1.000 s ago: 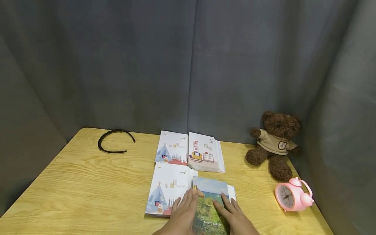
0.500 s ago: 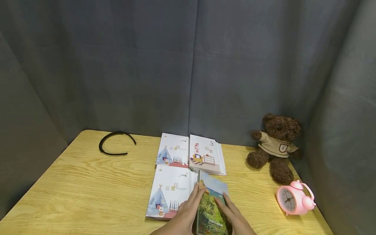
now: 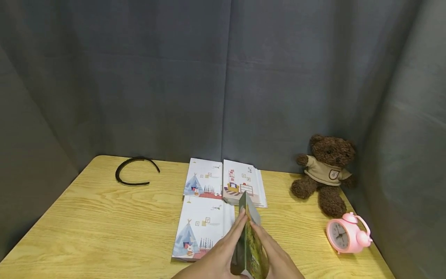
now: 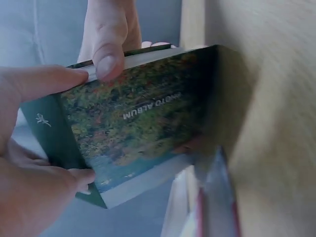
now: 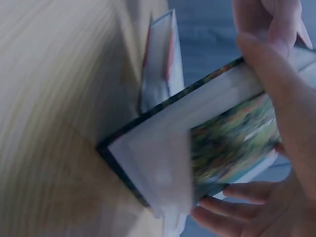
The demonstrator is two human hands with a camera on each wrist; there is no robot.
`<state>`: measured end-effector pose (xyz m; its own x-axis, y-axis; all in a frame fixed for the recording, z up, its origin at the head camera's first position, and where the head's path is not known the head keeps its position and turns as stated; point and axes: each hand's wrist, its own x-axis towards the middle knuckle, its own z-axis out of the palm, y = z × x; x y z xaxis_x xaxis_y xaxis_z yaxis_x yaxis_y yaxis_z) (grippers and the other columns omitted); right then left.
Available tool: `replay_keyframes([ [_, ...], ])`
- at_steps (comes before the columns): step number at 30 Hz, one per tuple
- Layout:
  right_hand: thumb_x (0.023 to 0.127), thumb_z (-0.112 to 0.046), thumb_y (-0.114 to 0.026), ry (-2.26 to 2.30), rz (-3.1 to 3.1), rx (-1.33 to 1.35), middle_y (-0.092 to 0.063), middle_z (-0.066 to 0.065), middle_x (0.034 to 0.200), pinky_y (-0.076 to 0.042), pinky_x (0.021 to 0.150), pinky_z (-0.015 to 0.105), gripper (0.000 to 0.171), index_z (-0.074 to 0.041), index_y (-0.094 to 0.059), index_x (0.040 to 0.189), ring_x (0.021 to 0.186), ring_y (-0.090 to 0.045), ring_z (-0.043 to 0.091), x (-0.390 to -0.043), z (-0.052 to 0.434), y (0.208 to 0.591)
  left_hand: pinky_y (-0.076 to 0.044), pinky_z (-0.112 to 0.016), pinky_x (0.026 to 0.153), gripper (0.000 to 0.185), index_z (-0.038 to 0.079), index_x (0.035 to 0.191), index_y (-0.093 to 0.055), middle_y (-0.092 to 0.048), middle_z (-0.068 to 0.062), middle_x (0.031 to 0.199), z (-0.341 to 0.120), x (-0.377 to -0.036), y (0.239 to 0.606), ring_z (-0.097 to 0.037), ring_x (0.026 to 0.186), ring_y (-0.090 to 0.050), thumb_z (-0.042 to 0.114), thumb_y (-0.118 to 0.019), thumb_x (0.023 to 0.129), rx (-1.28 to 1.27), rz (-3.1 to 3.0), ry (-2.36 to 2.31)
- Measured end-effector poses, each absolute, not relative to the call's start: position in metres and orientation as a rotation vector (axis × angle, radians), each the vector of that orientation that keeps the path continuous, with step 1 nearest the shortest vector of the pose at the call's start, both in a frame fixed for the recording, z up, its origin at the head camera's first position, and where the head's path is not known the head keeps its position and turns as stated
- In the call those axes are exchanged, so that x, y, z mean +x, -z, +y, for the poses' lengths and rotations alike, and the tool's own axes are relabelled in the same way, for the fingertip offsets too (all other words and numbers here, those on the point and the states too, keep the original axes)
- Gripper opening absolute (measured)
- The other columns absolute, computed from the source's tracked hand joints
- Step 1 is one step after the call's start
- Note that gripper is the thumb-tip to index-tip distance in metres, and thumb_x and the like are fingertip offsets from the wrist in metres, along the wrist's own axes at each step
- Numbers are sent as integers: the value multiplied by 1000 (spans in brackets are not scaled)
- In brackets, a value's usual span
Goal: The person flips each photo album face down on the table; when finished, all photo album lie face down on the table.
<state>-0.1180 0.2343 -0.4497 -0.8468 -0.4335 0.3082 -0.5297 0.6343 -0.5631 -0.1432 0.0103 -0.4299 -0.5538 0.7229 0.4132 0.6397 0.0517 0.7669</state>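
A photo album (image 3: 254,250) with a painted garden-and-sea cover and a green spine is tipped up on edge, spine upward, at the front of the table. My left hand (image 3: 217,255) grips it from the left; in the left wrist view, left-hand fingertips (image 4: 81,177) lie on the spine end. From the other side my right hand (image 3: 280,257) holds the album, its thumb and fingers spread along it in the right wrist view. White page edges (image 5: 153,163) show there. Just left of it lies a white tent-picture album (image 3: 198,228), partly covered by my left hand.
Behind lie another tent-picture album (image 3: 203,178) and a white album with a yellow chair (image 3: 240,182). A black headband (image 3: 122,168) lies back left. At right, a brown teddy bear (image 3: 327,166) sits behind a pink alarm clock (image 3: 348,234). Grey curtains (image 3: 156,77) enclose the table.
The photo album, earlier lying flat with its cover up, has been tilted onto its edge. My hands have closed in around it from both sides.
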Motion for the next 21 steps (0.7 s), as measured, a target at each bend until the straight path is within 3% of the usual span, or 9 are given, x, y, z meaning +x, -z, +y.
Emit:
replay_keyframes([
  [3, 65, -47, -91, -1207, -2731, 756, -28, 35, 152, -55, 81, 45, 130, -6, -11, 159, 123, -47, 53, -113, 229, 441, -20, -50, 115, 107, -2, 158, -4, 6, -18, 164, 10, -140, 418, -38, 149, -3, 26, -78, 86, 1427, 2227, -1454],
  [6, 69, -38, -92, -1358, -2680, 779, -19, 45, 149, -55, 81, 42, 134, -5, 2, 159, 121, -44, 60, -110, 227, 436, -19, -52, 116, 98, 3, 159, -10, 3, -9, 166, 13, -140, 406, -33, 150, 0, 31, -74, 90, 1432, 2232, -1321],
  [11, 82, -43, -80, -1362, -2550, 849, -17, 48, 148, -51, 92, 38, 121, -12, 6, 160, 124, -39, 61, -106, 234, 436, -24, -49, 115, 85, 3, 158, -18, -6, -5, 166, 25, -141, 406, -28, 151, -1, 41, -64, 96, 1510, 2255, -1196],
  [15, 81, -54, -76, -1329, -2555, 867, -18, 46, 148, -50, 90, 51, 116, -10, -3, 160, 125, -28, 68, -105, 238, 430, -30, -44, 113, 93, -4, 155, -22, -6, -9, 166, 27, -142, 418, -29, 150, -9, 50, -64, 93, 1481, 2237, -1300],
  [19, 72, -48, -87, -1268, -2659, 753, -19, 45, 149, -47, 82, 67, 119, -14, -15, 161, 125, -31, 68, -102, 237, 419, -34, -47, 110, 102, -8, 155, -16, 0, -17, 165, 25, -141, 429, -39, 148, -14, 50, -69, 89, 1405, 2196, -1420],
  [21, 69, -44, -90, -1232, -2705, 681, -19, 42, 151, -48, 81, 64, 117, -16, -21, 160, 126, -36, 65, -100, 237, 414, -34, -50, 109, 107, -8, 155, -9, 2, -24, 163, 25, -141, 435, -46, 145, -13, 48, -71, 88, 1358, 2174, -1462],
])
